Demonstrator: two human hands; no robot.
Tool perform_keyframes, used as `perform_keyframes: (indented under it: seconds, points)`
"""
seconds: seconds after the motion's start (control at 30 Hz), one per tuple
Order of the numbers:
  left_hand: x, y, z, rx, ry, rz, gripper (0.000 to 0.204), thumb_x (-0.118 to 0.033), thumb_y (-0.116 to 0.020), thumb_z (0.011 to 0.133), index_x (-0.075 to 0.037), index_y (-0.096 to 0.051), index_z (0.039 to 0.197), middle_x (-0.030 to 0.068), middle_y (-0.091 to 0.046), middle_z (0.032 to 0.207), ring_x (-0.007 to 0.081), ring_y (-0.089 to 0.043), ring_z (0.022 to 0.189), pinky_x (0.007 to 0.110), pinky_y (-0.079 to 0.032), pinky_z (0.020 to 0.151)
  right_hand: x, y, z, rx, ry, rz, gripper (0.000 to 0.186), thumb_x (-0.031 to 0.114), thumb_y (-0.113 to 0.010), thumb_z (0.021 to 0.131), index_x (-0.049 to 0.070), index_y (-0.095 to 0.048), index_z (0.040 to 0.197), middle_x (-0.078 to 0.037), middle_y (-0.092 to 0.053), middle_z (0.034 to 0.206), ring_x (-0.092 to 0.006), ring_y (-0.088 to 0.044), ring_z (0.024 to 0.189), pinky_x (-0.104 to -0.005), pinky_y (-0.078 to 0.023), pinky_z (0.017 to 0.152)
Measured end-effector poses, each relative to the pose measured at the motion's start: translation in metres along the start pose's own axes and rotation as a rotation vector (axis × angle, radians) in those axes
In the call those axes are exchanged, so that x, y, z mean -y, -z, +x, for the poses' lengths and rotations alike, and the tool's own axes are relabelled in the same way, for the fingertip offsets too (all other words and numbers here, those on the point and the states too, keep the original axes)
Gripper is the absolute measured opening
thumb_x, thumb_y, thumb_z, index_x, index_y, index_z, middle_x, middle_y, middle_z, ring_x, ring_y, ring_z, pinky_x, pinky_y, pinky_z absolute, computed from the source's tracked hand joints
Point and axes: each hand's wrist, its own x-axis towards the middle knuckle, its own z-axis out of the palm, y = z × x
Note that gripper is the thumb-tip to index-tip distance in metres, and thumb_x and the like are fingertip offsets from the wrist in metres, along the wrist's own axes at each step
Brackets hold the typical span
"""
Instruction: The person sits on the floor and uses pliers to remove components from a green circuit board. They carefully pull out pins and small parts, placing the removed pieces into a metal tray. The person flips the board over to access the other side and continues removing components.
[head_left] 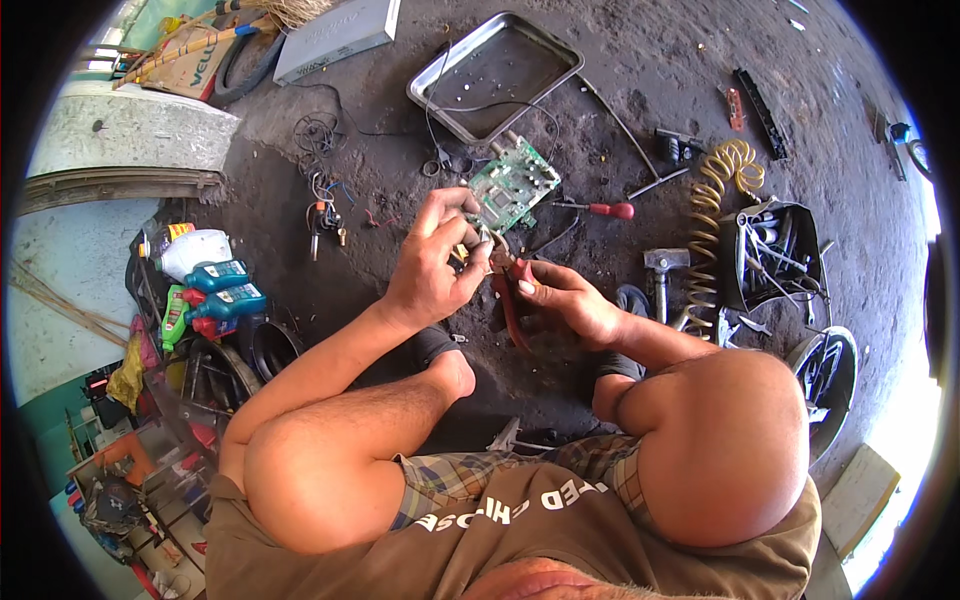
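My left hand (435,250) is closed on the near corner of a green circuit board (512,188), its fingertips pinched around the edge. The board is held up and tilted, with small components and connectors across its face. In my right hand (572,300) is a pair of red-handled pliers (513,310). Their jaws point away from me and touch or nearly touch the board's near edge beside my left fingertips. What exactly lies between the jaws is too small to make out.
Beyond the board lies a metal tray (575,62). A red-handled screwdriver (610,210), a hammer (665,265), a coiled yellow hose (705,215) and a tool box (775,255) are to the right. Keys (325,215) and several bottles (215,290) are to the left.
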Motion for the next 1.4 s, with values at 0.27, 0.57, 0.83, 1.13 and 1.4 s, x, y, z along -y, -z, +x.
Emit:
perform_keyframes:
  seconds: [0.27,0.57,0.83,1.13,1.4]
  points:
    - [-0.002,0.001,-0.001,0.014,0.058,-0.029,0.013,0.0,-0.076,0.085,0.001,-0.064,0.08,0.016,-0.056,0.124,0.0223,-0.069,0.093,0.035,-0.053,0.086,0.003,-0.002,0.0,-0.014,-0.003,-0.047,0.054,0.042,-0.065,0.108,0.005,-0.053,0.145,-0.008,-0.065,0.118,-0.0201,-0.068,0.105,-0.0394,-0.06,0.086]
    - [0.001,0.001,-0.002,0.013,0.024,-0.021,0.014,0.0,-0.075,0.087,0.001,-0.062,0.082,0.0161,-0.056,0.125,0.0227,-0.065,0.082,0.037,-0.053,0.079,0.002,0.002,0.003,0.015,-0.015,-0.08,0.053,0.043,-0.063,0.109,0.004,-0.053,0.145,-0.007,-0.064,0.122,-0.0183,-0.066,0.107,-0.0386,-0.059,0.087]
    - [0.001,0.0,-0.004,0.013,-0.001,-0.025,0.014,0.0,-0.075,0.086,0.001,-0.062,0.083,0.0172,-0.056,0.126,0.0241,-0.067,0.086,0.038,-0.054,0.08,0.01,-0.002,0.0,0.003,-0.02,-0.076,0.055,0.042,-0.063,0.109,0.004,-0.052,0.148,-0.007,-0.064,0.123,-0.0177,-0.066,0.107,-0.0386,-0.059,0.089]
    - [-0.001,0.0,-0.004,0.017,0.012,-0.022,0.014,0.0,-0.076,0.086,0.001,-0.062,0.085,0.018,-0.055,0.127,0.0278,-0.069,0.095,0.039,-0.055,0.085,0.013,-0.003,-0.001,0.037,-0.033,-0.043,0.063,0.044,-0.065,0.109,0.004,-0.047,0.154,-0.007,-0.064,0.124,-0.0174,-0.064,0.112,-0.0396,-0.057,0.092]
    - [0.0,-0.001,-0.004,0.008,0.017,-0.071,0.014,0.001,-0.075,0.087,0.001,-0.061,0.085,0.0193,-0.055,0.128,0.0336,-0.068,0.106,0.042,-0.057,0.091,0.006,0.001,0.0,0.009,-0.007,-0.056,0.055,0.042,-0.063,0.109,0.004,-0.051,0.148,-0.008,-0.065,0.126,-0.0188,-0.066,0.111,-0.0403,-0.059,0.09]
